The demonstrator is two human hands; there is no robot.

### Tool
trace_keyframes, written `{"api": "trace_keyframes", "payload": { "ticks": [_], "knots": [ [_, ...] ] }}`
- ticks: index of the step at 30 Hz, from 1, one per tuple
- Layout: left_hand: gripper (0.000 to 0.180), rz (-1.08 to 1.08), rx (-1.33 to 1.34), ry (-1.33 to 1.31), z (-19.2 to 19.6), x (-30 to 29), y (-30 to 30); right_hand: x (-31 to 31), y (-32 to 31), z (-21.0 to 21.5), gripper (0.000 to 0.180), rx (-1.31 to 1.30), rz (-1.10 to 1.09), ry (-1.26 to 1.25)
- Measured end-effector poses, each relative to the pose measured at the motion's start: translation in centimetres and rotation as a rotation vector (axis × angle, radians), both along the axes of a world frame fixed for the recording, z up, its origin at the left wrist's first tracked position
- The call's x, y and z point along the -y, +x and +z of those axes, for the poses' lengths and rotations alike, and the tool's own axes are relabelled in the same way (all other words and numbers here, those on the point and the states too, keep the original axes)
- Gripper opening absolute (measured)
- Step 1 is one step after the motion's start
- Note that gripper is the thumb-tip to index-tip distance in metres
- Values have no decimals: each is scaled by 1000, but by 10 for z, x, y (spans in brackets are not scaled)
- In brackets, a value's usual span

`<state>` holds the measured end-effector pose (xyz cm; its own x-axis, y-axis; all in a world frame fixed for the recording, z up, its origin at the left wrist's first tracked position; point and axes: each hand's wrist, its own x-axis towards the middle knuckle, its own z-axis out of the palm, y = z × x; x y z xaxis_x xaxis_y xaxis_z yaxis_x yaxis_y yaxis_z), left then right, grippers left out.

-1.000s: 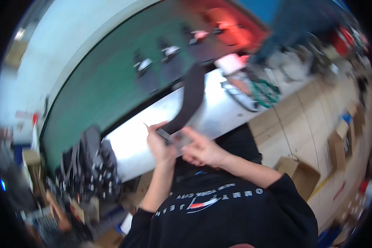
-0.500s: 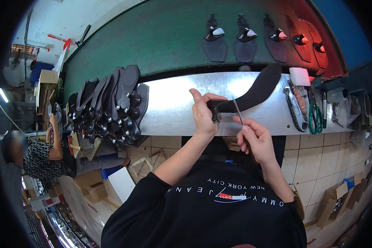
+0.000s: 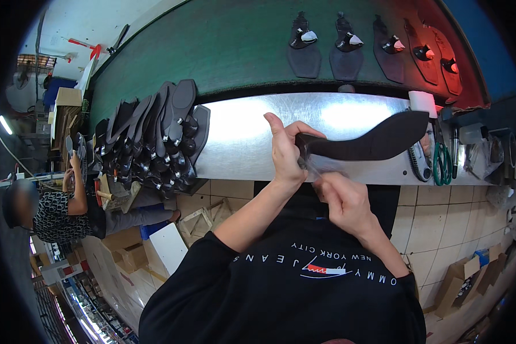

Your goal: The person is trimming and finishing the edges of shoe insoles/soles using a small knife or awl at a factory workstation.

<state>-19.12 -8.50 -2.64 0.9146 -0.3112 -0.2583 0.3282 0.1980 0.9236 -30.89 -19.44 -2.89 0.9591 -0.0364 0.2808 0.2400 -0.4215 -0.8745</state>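
A black, curved shoe sole with a heel (image 3: 378, 137) is held above the metal table in my left hand (image 3: 286, 153). The hand is closed round its heel end, thumb raised, and the long forepart points right. Just below the heel end, my right hand (image 3: 350, 203) is curled in a fist round a thin tool with a narrow metal blade (image 3: 322, 167). Motion smears the blade, and my fingers hide its handle. Whether the blade touches the heel is hard to tell.
A pile of black soles with heels (image 3: 155, 137) lies at the left end of the metal table (image 3: 235, 132). At right are a utility knife (image 3: 421, 166), green-handled scissors (image 3: 442, 163) and a white roll (image 3: 422, 103). Several shoe parts line the green belt (image 3: 223, 46). A person (image 3: 57, 218) works at far left.
The sole has swung so that its forepart now points right instead of up and right. My right hand has turned into a tighter fist, and the blade has dropped from across the sole to the heel.
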Motion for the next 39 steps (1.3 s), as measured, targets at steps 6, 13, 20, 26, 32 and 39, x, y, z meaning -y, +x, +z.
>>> {"api": "trace_keyframes", "payload": {
  "ticks": [6,13,20,26,32,39],
  "knots": [
    [59,75,-725,-421,10,12,4,9,2,13,8,-34,-202,-36],
    [56,86,-721,-496,-5,15,-2,8,7,1,7,-30,-323,-151],
    [56,59,-728,-472,-6,14,4,-4,6,-4,12,-71,-257,-132],
    [50,84,-758,-350,-15,10,15,-8,1,2,11,-80,-171,-75],
    [50,3,-747,-271,-13,0,7,0,-1,0,5,-76,-218,-10],
    [23,-156,-380,-162,-13,-20,-22,13,13,15,62,-163,-130,239]
  ]
}}
